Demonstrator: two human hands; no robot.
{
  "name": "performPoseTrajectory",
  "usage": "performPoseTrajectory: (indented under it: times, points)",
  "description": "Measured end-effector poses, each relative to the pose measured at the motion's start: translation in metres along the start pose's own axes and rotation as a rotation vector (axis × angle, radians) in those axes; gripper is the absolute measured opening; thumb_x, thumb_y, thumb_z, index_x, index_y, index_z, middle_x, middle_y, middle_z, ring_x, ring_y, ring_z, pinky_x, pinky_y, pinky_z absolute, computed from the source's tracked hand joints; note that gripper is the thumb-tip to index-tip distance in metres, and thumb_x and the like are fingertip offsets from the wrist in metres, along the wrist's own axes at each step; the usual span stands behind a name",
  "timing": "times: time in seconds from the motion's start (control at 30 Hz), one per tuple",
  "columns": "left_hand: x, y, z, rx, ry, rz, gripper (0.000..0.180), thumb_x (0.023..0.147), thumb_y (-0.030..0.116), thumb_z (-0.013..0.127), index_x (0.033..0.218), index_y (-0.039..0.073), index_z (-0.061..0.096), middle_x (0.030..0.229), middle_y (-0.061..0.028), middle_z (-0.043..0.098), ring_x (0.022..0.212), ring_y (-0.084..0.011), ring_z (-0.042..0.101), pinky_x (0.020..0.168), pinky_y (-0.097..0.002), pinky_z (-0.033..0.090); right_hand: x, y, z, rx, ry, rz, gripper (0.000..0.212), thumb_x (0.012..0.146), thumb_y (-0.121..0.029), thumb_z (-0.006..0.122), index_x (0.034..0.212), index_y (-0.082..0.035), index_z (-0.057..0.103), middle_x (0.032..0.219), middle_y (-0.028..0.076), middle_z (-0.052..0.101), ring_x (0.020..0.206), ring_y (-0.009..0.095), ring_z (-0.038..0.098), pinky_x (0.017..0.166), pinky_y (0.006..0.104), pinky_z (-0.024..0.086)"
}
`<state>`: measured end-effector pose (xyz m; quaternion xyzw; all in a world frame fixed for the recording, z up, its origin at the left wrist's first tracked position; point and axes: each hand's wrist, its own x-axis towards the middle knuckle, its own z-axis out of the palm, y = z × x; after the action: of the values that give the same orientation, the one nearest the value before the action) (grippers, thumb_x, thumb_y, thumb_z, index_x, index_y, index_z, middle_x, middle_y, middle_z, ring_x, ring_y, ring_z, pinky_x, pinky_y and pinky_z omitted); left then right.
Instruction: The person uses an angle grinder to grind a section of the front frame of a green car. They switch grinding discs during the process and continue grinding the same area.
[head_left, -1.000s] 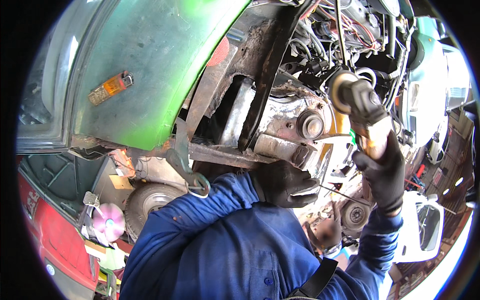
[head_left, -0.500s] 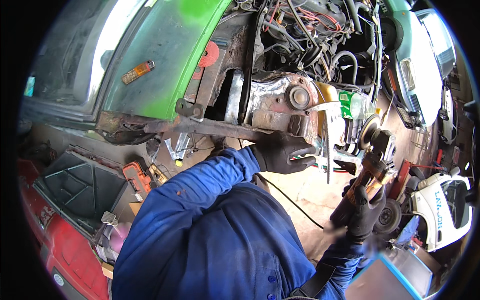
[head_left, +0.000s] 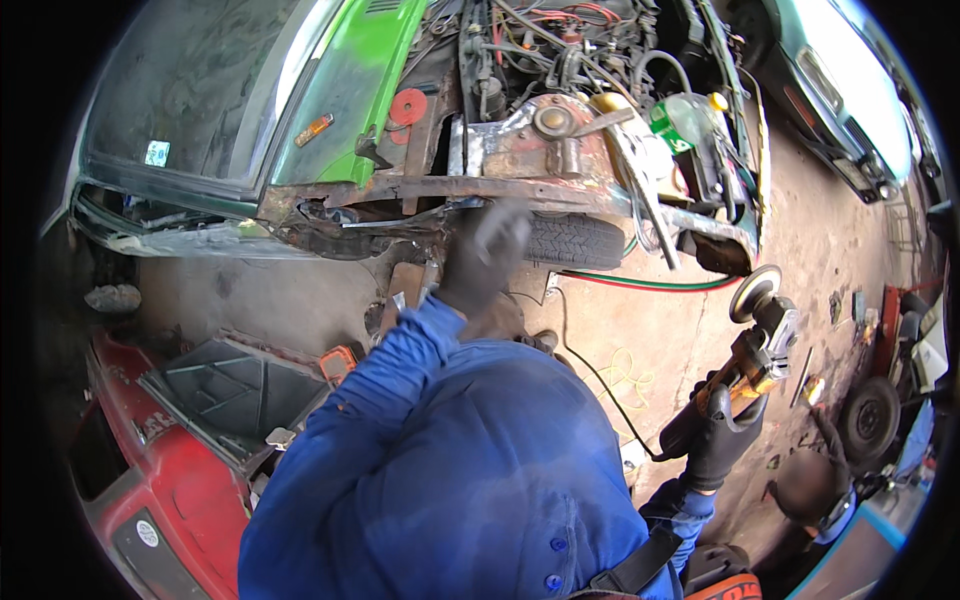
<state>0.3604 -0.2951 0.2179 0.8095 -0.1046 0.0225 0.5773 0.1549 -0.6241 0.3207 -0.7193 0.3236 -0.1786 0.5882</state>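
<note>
Over the last second the grinder [head_left: 765, 350] has come down and away from the engine bay [head_left: 560, 50], and it is now out over the floor [head_left: 640, 330], off the car's front corner. The right hand [head_left: 722, 440] has kept its hold throughout, its fingers wrapped around the grinder's body. The left hand [head_left: 485, 255] has shifted along the rusty rail [head_left: 430, 187] toward the windscreen end; it blurs just beside the rail and the tyre [head_left: 575, 242], so whether its fingers are wide, narrow or holding something cannot be told, nor whether they touch. The view has swung too, bringing the tyre into sight. For the work in hand, this reads as a gap between passes, since the disc [head_left: 755, 293] stands clear of all metal. Counted, there are two gloved hands, one grinder with one disc, one tyre under the rail and one loose wheel [head_left: 868, 425] at right; two red discs [head_left: 408, 106], one small orange item [head_left: 314, 130] on the green panel [head_left: 375, 60], one bottle [head_left: 690, 122], one red car [head_left: 200, 470] and one other person [head_left: 835, 500].
</note>
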Motion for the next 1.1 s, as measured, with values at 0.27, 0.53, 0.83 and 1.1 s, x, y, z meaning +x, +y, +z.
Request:
performPoseTrajectory:
  times: [0.27,0.53,0.83,1.1]
  points:
    - [0.183,-0.130,-0.071,0.511,0.398,-0.091,0.054,0.105,0.032,0.071,0.150,0.005,0.065,0.150,-0.0257,0.068,0.137,-0.0418,0.067,0.116,-0.0485,0.052,-0.049,0.049,-0.067,-0.049,0.235,-0.003,0.042,0.098,-0.009,0.075,0.136,-0.001,0.063,0.105,0.008,0.071,0.086,0.017,0.070,0.077,0.0336,0.059]
    - [0.255,-0.251,-0.103,0.885,0.234,-0.521,0.080,0.108,0.048,0.063,0.172,0.005,0.041,0.175,-0.0226,0.047,0.159,-0.0391,0.051,0.131,-0.0475,0.040,-0.082,0.071,-0.063,-0.064,0.459,0.077,0.041,0.099,-0.014,0.078,0.135,-0.001,0.065,0.110,0.008,0.073,0.092,0.019,0.069,0.083,0.0361,0.058]
    - [0.286,-0.237,-0.070,0.966,0.208,-0.325,0.076,0.110,0.044,0.061,0.172,0.005,0.042,0.175,-0.0221,0.048,0.158,-0.0381,0.051,0.130,-0.0469,0.041,-0.093,0.042,-0.029,-0.055,0.496,0.199,0.060,0.093,-0.034,0.088,0.138,-0.002,0.067,0.119,0.019,0.080,0.106,0.028,0.078,0.092,0.0428,0.061]
    - [0.241,-0.139,0.096,0.737,-0.010,0.291,0.073,0.111,0.041,0.060,0.171,0.004,0.043,0.174,-0.0216,0.049,0.158,-0.0371,0.051,0.130,-0.0463,0.041,-0.101,0.029,-0.025,-0.079,0.345,0.335,0.094,0.094,-0.064,0.080,0.163,-0.007,0.052,0.142,0.028,0.073,0.133,0.043,0.071,0.112,0.0509,0.054]
